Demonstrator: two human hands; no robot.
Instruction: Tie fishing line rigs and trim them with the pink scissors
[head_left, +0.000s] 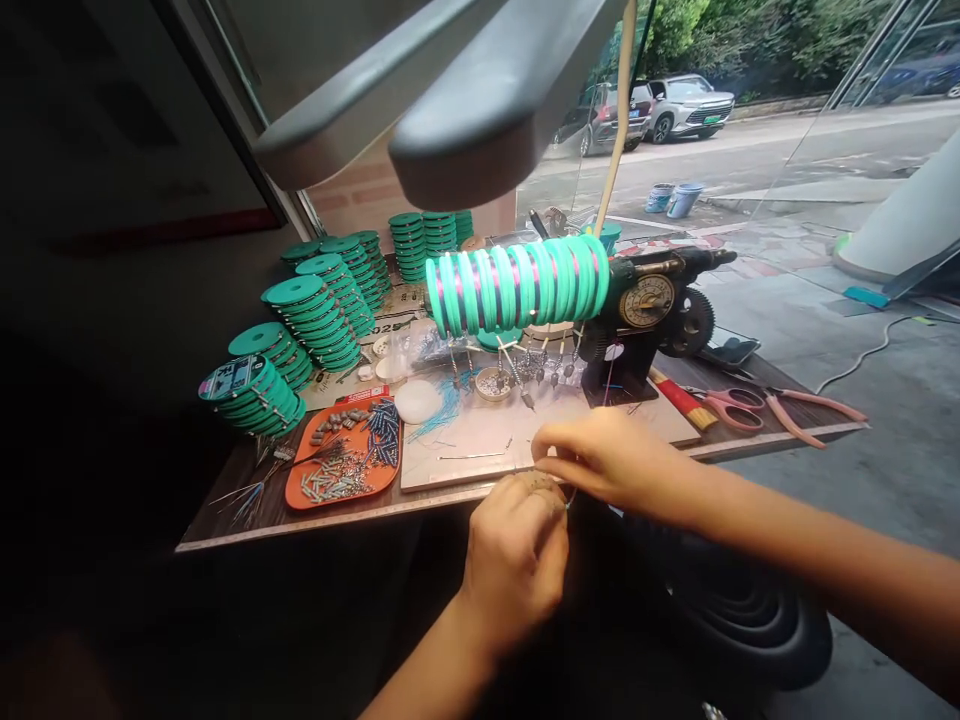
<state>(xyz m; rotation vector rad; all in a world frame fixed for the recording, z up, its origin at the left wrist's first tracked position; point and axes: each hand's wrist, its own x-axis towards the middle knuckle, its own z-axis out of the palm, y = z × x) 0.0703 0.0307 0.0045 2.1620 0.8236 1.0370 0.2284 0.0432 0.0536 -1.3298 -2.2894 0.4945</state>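
My left hand (517, 545) is closed in a loose fist just in front of the board's near edge. Close beside it, my right hand (600, 455) pinches thumb and forefinger together, slightly higher and to the right. A thin strand seems to run between the two hands; what the fingertips grip is too small to make out. Beyond them lies a pale board (465, 468) with a thin metal needle-like rod (472, 457) on it. Above the board, a row of green spools (517, 285) wound with dark and pink line sits on a shaft, with several small weighted rigs (525, 385) hanging below.
An orange tray (295, 490) of small metal parts and beads stands left. Stacks of green spools (315, 325) rise behind it. At right are a geared winder (649, 300), a brush (682, 400), scissors (731, 408) and pliers (806, 405). A grey lamp (465, 150) hangs overhead.
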